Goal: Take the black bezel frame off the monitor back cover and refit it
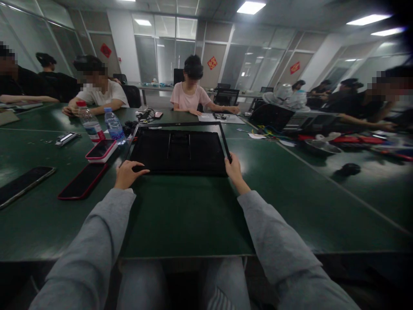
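Note:
A thin black frame [225, 140] stands around a flat black panel [203, 148] on the green table. Two thin upright lines and a dark raised part show on the panel. At the near left corner, my left hand [129, 173] has its thumb stretched out along the panel's edge and its fingers curled round the frame's side. On the right side, my right hand [235, 171] grips the frame's edge between thumb and fingers.
Left of the panel are two bottles [114, 127], a pink-edged box [101, 150], a red-edged phone [83, 181] and another phone [24, 185]. A metal bowl [322, 147] and cables [266, 132] lie right. People sit across the green table [190, 219].

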`<action>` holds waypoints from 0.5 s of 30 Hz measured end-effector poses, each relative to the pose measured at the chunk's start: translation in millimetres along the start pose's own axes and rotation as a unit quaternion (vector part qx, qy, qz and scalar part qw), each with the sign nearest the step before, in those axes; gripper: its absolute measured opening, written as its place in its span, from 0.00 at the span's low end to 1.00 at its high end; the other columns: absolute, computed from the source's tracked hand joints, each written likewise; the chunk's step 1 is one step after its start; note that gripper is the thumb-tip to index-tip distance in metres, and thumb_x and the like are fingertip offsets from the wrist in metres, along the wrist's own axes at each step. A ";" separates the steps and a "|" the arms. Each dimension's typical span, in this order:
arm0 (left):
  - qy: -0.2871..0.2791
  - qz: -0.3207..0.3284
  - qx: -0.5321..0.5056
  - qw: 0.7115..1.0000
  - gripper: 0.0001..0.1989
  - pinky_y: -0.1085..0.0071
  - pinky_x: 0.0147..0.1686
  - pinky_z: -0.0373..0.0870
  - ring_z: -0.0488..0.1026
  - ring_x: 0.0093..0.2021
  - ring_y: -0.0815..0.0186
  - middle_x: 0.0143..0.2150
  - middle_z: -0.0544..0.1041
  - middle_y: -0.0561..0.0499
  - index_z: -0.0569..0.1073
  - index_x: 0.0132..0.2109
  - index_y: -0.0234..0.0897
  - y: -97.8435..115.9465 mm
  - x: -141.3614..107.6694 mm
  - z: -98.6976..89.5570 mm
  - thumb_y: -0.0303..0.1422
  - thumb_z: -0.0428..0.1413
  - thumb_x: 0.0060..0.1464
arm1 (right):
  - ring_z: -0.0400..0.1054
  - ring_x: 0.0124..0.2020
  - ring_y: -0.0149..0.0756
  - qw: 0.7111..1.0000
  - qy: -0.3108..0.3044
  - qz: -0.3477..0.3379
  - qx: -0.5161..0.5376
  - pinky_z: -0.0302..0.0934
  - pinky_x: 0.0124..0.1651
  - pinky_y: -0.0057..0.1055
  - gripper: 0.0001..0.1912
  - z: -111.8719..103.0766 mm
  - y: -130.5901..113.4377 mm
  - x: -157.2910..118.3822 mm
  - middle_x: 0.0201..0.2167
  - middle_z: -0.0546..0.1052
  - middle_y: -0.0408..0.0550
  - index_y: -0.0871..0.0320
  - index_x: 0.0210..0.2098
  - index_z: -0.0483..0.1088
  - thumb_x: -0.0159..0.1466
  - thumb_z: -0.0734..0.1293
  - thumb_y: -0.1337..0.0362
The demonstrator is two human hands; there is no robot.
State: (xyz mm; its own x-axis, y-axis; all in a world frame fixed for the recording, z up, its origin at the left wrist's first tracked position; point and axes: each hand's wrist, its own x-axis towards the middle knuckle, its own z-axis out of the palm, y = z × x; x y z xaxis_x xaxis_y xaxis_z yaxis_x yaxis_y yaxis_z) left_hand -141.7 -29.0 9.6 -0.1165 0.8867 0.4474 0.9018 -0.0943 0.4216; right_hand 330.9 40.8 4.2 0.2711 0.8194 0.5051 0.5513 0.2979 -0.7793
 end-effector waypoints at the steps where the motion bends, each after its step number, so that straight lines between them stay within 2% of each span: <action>1: -0.012 0.001 0.002 1.000 0.18 0.55 0.58 0.61 0.71 0.55 0.53 0.48 0.81 0.46 0.81 0.42 0.45 -1.1 0.7 -0.1 0.52 0.64 0.51 | 0.65 0.55 0.47 1.000 0.003 -0.010 -0.027 0.57 0.64 0.50 0.20 2.1 1.4 -4.4 0.51 0.73 0.58 0.59 0.53 0.69 0.63 0.59 0.61; 7: -0.047 0.015 0.002 0.999 0.18 0.54 0.59 0.61 0.70 0.57 0.51 0.51 0.81 0.46 0.81 0.43 0.46 -1.2 5.5 2.3 0.52 0.63 0.51 | 0.61 0.56 0.49 0.992 0.030 -0.023 -0.123 0.54 0.64 0.53 0.22 3.8 9.2 -17.9 0.50 0.68 0.60 0.60 0.56 0.68 0.65 0.57 0.61; 13: -0.059 0.039 -0.005 0.998 0.19 0.56 0.58 0.63 0.71 0.55 0.53 0.51 0.79 0.46 0.81 0.42 0.45 -10.1 8.8 8.9 0.52 0.63 0.51 | 0.60 0.55 0.49 0.993 0.017 0.004 -0.115 0.54 0.64 0.53 0.22 9.9 15.7 -17.8 0.48 0.68 0.59 0.60 0.55 0.69 0.63 0.59 0.62; 15: -0.052 0.049 -0.009 0.997 0.19 0.55 0.59 0.63 0.69 0.58 0.53 0.53 0.77 0.46 0.81 0.42 0.45 -12.9 9.7 10.8 0.53 0.63 0.51 | 0.61 0.55 0.49 0.994 0.006 0.018 -0.105 0.54 0.65 0.53 0.22 11.5 18.5 -16.1 0.48 0.68 0.59 0.61 0.54 0.70 0.62 0.59 0.62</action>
State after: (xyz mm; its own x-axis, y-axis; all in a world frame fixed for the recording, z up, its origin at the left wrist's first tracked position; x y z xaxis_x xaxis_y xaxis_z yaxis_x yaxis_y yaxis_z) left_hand -150.0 -14.3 0.0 0.0164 0.9146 0.4040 0.8989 -0.1904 0.3945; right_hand 327.6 38.8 -22.6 0.3020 0.8212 0.4842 0.6933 0.1594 -0.7028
